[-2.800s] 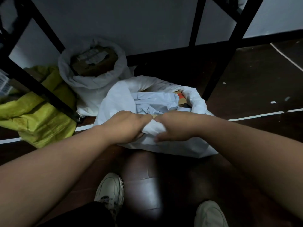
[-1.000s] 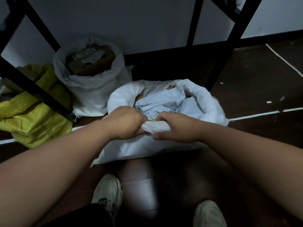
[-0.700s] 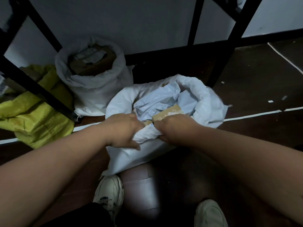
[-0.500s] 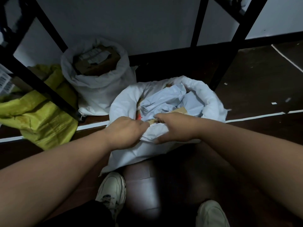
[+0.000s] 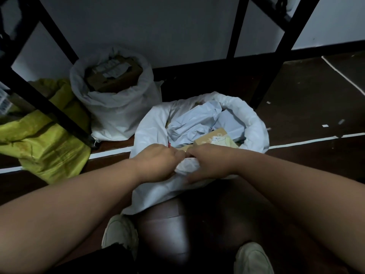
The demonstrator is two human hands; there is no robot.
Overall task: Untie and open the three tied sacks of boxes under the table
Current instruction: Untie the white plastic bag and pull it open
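Centre of the frame: near white sack (image 5: 152, 127) on the dark floor (image 5: 308, 99), mouth open and rim rolled outward, tilted a little toward the lower left

Inside its mouth: crumpled pale grey mailers (image 5: 192, 120) and a brown box (image 5: 214, 138) with a light label, partly showing

Left hand (image 5: 158, 163) curled round the front rim of the near white sack, knuckles up, gripping bunched cloth

Right hand (image 5: 209, 163) just beside it, also curled on the same rim, thumb pressed against the cloth below; knuckles of the two almost touching

Upper left of centre: second white sack (image 5: 118, 107) standing upright against the grey wall (image 5: 167, 26), rim folded down, a brown carton (image 5: 114, 76) with white labels visible in its open mouth

Left edge: yellow sack (image 5: 45, 139) slumped on the floor, touching the second white sack; whether open or tied, cannot tell

Black desk frame bars (image 5: 53, 113) crossing diagonally in front of the yellow sack, further black legs (image 5: 272, 62) at upper right

White tape line (image 5: 308, 141) running across the floor behind the near sack

Bottom of the frame: two pale shoes (image 5: 120, 234), one lower centre-left, one lower right
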